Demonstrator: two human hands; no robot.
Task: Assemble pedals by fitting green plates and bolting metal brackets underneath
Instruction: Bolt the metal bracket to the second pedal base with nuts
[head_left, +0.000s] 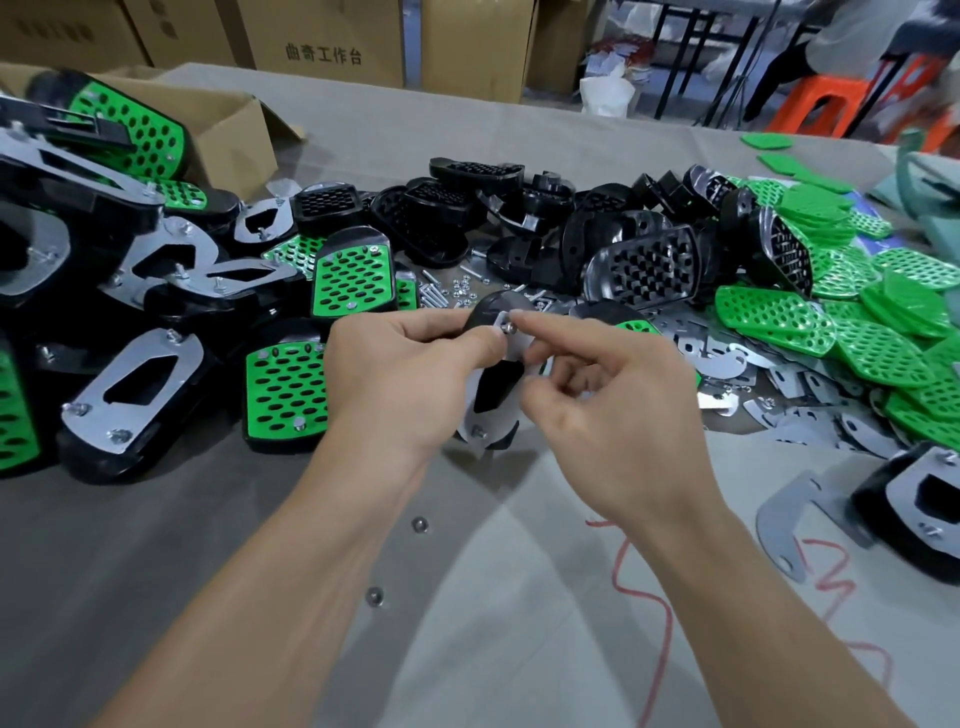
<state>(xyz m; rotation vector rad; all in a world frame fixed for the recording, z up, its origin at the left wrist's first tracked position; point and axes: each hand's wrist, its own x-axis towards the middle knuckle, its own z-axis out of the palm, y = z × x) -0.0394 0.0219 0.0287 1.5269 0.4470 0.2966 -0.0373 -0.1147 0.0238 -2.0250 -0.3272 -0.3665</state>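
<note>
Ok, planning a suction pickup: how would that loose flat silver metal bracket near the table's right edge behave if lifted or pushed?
The flat silver metal bracket looks like thin sheet, so probably stiff yet light. Lying flat on the grey table cover, it would likely slide, not roll, and resist pinching. Its cut-out probably leaves little area for suction.

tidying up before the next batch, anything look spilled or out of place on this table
Small bolts and nuts lie loose on the table between the pedal piles, in no container. A red scribble marks it at the near right. Nothing looks damaged.
</note>
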